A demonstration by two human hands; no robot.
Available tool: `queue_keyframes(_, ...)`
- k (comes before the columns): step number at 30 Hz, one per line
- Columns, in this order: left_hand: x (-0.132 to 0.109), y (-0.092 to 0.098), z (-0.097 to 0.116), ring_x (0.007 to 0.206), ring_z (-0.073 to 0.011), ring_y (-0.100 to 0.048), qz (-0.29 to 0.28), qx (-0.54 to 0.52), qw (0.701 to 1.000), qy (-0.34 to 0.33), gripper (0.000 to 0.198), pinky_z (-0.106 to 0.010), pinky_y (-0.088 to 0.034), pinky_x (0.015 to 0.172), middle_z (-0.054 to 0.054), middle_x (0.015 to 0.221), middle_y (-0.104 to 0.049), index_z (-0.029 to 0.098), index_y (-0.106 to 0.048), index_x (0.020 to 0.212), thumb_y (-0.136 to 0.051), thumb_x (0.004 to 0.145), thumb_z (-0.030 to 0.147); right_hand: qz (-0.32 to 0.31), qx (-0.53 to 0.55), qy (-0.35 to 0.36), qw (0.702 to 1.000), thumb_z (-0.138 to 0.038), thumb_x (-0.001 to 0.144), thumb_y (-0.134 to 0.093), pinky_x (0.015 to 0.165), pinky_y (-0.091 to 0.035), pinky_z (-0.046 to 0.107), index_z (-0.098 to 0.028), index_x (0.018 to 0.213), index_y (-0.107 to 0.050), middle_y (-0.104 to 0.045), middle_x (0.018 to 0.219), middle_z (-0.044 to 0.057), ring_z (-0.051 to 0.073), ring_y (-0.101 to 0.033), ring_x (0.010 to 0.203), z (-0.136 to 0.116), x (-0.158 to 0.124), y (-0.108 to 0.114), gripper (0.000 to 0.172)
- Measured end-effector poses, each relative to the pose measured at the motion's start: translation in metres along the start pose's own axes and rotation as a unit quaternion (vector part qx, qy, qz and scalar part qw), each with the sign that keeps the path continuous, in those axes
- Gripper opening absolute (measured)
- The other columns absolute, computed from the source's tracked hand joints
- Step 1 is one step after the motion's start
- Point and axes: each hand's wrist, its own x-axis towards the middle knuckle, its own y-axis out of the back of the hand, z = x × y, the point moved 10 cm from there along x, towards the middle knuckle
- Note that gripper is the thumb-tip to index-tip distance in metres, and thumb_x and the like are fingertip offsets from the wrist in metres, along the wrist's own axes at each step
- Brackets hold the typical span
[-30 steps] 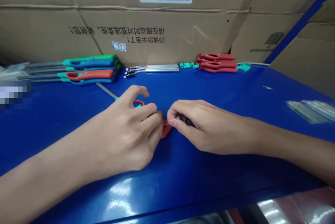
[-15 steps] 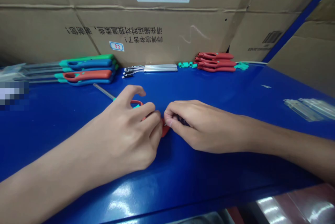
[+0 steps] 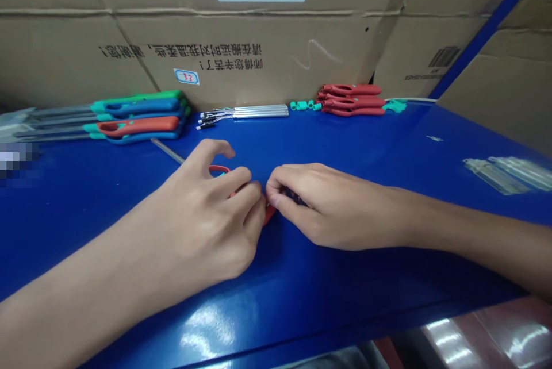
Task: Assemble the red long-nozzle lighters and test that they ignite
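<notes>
A red long-reach lighter (image 3: 269, 215) with a thin metal tube lies under my left hand (image 3: 219, 202), tube pointing to the far left. My left fingers are curled round its handle, with the index finger raised and bent above it. At the handle's near right end, the thumb and fingertips of my right hand (image 3: 319, 205) are pinched together, close against my left fingers. Something dark shows inside my right palm; most of it is hidden. Whatever sits between the right fingertips is too small to make out.
Lighters with blue, green and red handles (image 3: 142, 125) are stacked at the back left. Along the cardboard (image 3: 241, 30) lie silver rods with wires (image 3: 261, 111), teal sleeves (image 3: 305, 105), red handle shells (image 3: 353, 106) and teal pieces (image 3: 394, 106). Clear plastic parts (image 3: 495, 175) lie at right.
The camera view has shifted slightly, so the background sits a little further left. Both hands keep nearly the same pose at the lighter's handle.
</notes>
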Motion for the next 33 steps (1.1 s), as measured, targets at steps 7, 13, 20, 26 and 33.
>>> queue_keyframes(7,-0.0012,0.0033,-0.0006,0.069,-0.0239,-0.064,0.012,-0.008,1.000,-0.005,0.043,-0.053,-0.053,0.071,-0.008,0.071,-0.069,0.016,-0.072,0.074,-0.033,0.091,0.006,-0.001,0.004,-0.002,1.000,-0.017,0.093,-0.037,0.061,-0.033,0.029,-0.018,0.081,-0.047,-0.060,0.081,0.002,0.014,-0.050,0.069,0.0015,0.0000,-0.0005,0.016)
queue_keyframes(13,-0.0039,0.0000,-0.0005,0.069,-0.0242,-0.065,0.006,-0.003,1.000,-0.003,0.045,-0.053,-0.052,0.071,-0.008,0.073,-0.069,0.017,-0.071,0.073,-0.031,0.092,0.006,0.005,0.008,0.008,1.000,-0.016,0.091,-0.040,0.059,-0.031,0.028,-0.019,0.078,-0.044,-0.058,0.078,0.001,0.013,-0.048,0.067,-0.0009,-0.0005,0.0014,0.014)
queue_keyframes(20,-0.0033,-0.0002,-0.0021,0.069,-0.0237,-0.065,0.006,-0.005,1.000,-0.006,0.044,-0.051,-0.051,0.070,-0.006,0.070,-0.068,0.019,-0.071,0.075,-0.032,0.092,0.007,0.003,0.014,-0.003,1.000,-0.017,0.093,-0.038,0.059,-0.032,0.028,-0.019,0.078,-0.046,-0.058,0.079,0.001,0.013,-0.048,0.067,0.0014,-0.0008,0.0009,0.016)
queue_keyframes(26,-0.0046,-0.0001,-0.0027,0.068,-0.0235,-0.066,0.008,-0.008,1.000,-0.007,0.048,-0.051,-0.051,0.067,-0.006,0.072,-0.069,0.019,-0.071,0.073,-0.029,0.094,0.008,0.001,0.019,-0.008,1.000,-0.015,0.091,-0.040,0.059,-0.032,0.028,-0.019,0.077,-0.045,-0.058,0.078,0.001,0.013,-0.048,0.067,0.0018,-0.0005,0.0006,0.015)
queue_keyframes(33,-0.0046,0.0005,-0.0030,0.069,-0.0227,-0.065,0.008,-0.020,1.000,-0.003,0.045,-0.051,-0.049,0.072,-0.004,0.069,-0.067,0.021,-0.069,0.074,-0.031,0.093,0.008,0.003,0.021,-0.008,1.000,-0.017,0.093,-0.038,0.060,-0.033,0.028,-0.019,0.078,-0.045,-0.058,0.079,0.002,0.013,-0.048,0.067,0.0027,-0.0015,0.0007,0.016)
